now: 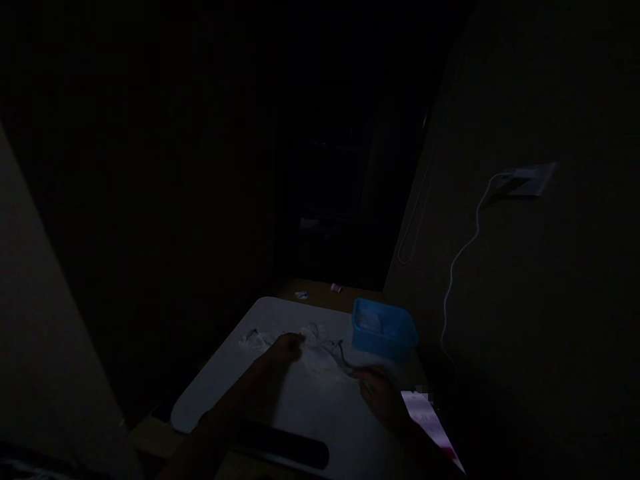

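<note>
White, round-cornered table (310, 403) dim on my feed, crumpled pale material (320, 352) across its middle, blue basket (380, 343) at the far right corner, long dark shape (285, 445) along the near edge

Light: very dim; most of the room sinks into near-black
Right wall: dark and plain, with a pale socket (525, 180) and a white cable (451, 273) hanging down from it
Cord: a thin loop (413, 233) against the right wall's far end
Left: a paler upright surface (45, 300) in front of deep shadow
Far end: a black opening or panel, too dark to tell
Table: white top (220, 380), rounded corners, on a yellowish-brown surface (320, 295)
</note>
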Tool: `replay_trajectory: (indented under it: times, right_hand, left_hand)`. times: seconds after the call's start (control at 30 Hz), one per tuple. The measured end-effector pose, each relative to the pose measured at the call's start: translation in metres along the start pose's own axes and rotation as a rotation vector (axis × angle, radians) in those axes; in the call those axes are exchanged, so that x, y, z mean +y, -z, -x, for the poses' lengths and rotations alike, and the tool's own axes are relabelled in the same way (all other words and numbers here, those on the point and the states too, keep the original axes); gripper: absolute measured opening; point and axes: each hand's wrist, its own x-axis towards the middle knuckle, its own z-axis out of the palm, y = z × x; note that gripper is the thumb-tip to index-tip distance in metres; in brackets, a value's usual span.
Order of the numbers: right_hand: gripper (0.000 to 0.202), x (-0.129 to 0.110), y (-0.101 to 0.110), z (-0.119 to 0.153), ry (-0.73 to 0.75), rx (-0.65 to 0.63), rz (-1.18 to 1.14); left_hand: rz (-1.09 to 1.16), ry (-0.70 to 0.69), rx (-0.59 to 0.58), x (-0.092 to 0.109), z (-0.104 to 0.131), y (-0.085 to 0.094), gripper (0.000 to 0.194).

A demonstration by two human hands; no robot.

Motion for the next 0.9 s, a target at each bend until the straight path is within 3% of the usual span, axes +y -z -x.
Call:
replay_trajectory:
  times: [0.13,0.3,0.4,0.57,0.63,0.73,0.9]
  right_hand:
    - [0.039,-0.006,-0.024,0.049,0.063,-0.176,0.119]
    - [0.043,-0.018,-0.028,0.063,0.064,-0.277,0.164]
    - [0.043,-0.024,-0.031,0.068,0.083,-0.301,0.175]
    - [0.042,-0.040,-0.041,0.073,0.085,-0.348,0.178]
    - [0.042,-0.046,-0.046,0.072,0.088,-0.356,0.175]
    - [0.039,-0.056,-0.056,0.072,0.124,-0.360,0.160]
    - [0.036,-0.078,-0.059,0.073,0.209,-0.376,0.065]
  left_hand:
    - [-0.052,-0.002,0.018,-0.014,0.020,-0.015,0.027]
    - [-0.354,-0.200,0.007,-0.019,0.031,-0.013,0.042]
    - [-0.496,-0.260,0.070,-0.012,0.040,-0.008,0.040]
    - [-0.629,-0.139,0.210,0.016,0.062,-0.019,0.025]
    - [-0.656,-0.095,0.183,0.028,0.073,-0.031,0.024]
    - [-0.597,-0.138,0.082,0.042,0.088,-0.046,0.026]
    - [-0.516,-0.175,-0.127,0.053,0.110,-0.045,0.032]
